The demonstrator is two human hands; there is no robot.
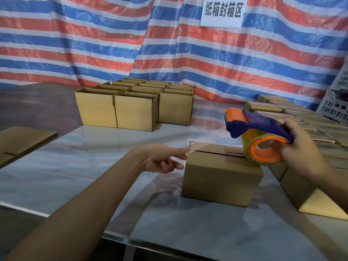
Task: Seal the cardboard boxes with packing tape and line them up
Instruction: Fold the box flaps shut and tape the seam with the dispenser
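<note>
A small closed cardboard box point(222, 178) stands on the glossy table point(90, 166) in front of me, its top seam showing as a dark slit. My right hand point(305, 155) grips a blue and orange tape dispenser point(258, 132) with a clear roll, held just above the box's right end. A strip of clear tape point(207, 140) stretches from the dispenser down to the box's left top edge. There my left hand point(165, 159) presses the tape end against the box's left side with its fingers.
Several open boxes point(135, 104) stand packed in a block at the back of the table. Rows of closed boxes point(305, 121) run along the right side. Flat cardboard point(20, 142) lies at the left edge. A white crate point(337, 102) stands far right before a striped tarp.
</note>
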